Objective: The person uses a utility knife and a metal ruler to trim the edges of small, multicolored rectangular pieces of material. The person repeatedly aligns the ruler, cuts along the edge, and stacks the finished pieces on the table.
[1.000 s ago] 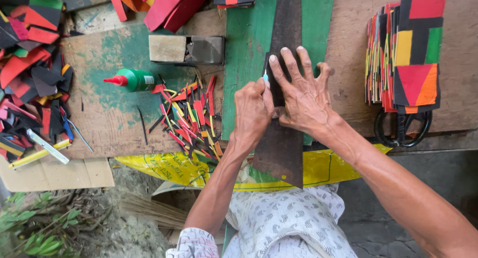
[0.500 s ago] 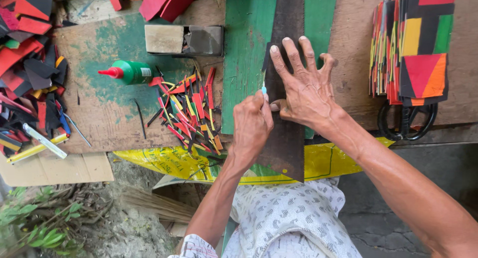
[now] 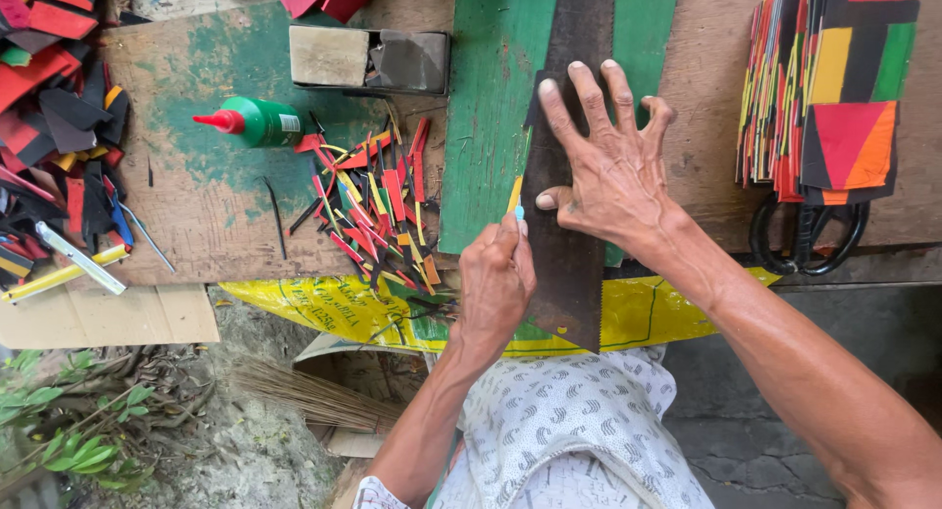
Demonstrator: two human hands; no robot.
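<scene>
A green glue bottle point(image 3: 257, 122) lies on the wooden board point(image 3: 206, 214), beside a heap of coloured strips point(image 3: 373, 200). The left hand point(image 3: 497, 278) is closed around a small knife point(image 3: 516, 203), its tip at the edge of a dark sheet point(image 3: 569, 273). The right hand point(image 3: 613, 165) presses flat on that sheet, fingers spread wide.

close head view, straight down

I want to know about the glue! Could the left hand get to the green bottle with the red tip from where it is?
Probably yes. The left hand holds a small cutter against the dark strip, and only a flat pile of coloured slivers lies between it and the green bottle. Nothing tall blocks the way, though it would have to let go of the cutter first.
</scene>
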